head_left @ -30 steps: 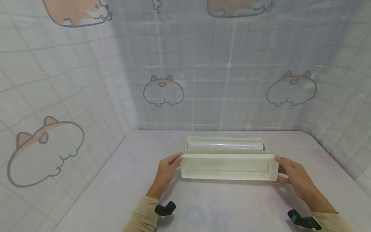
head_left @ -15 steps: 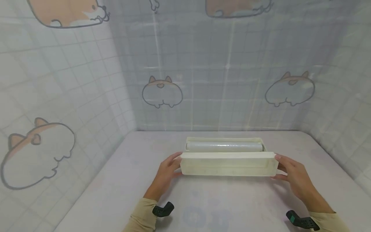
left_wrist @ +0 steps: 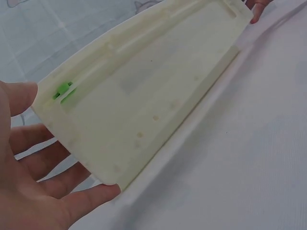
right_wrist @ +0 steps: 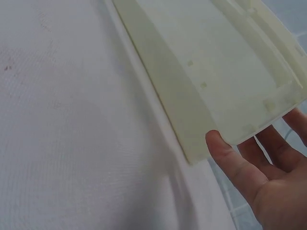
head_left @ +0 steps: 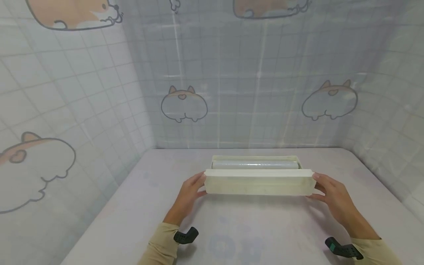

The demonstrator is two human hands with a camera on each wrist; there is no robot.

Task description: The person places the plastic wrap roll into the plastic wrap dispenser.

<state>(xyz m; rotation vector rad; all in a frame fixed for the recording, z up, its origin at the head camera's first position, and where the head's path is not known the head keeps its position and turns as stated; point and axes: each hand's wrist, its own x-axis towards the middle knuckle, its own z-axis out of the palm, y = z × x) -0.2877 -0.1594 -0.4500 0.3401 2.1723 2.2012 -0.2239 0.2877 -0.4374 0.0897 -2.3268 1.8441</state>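
Observation:
Both hands hold a long cream-coloured lid (head_left: 260, 184) by its two ends. My left hand (head_left: 188, 195) grips the left end, thumb at the upper edge and little finger at the lower edge in the left wrist view. At the opposite end, my right hand (head_left: 334, 197) grips the lid the same way. A small green slider (left_wrist: 64, 91) shows along the lid's edge close to the left thumb. Just behind the lid stands an open cream box (head_left: 255, 158) with a shiny roll of cling film (head_left: 255, 164) inside. The lid hides the box's front.
The box stands towards the back of a table with a pale cloth (head_left: 232, 228). A grey-white curtain (head_left: 251, 73) with cartoon dogs hangs behind and along both sides. Each wrist wears a black camera mount (head_left: 186, 235).
The lid has risen a little and tilted, so its upper face shows and it covers more of the roll. Both hands have moved up with it, keeping their grip.

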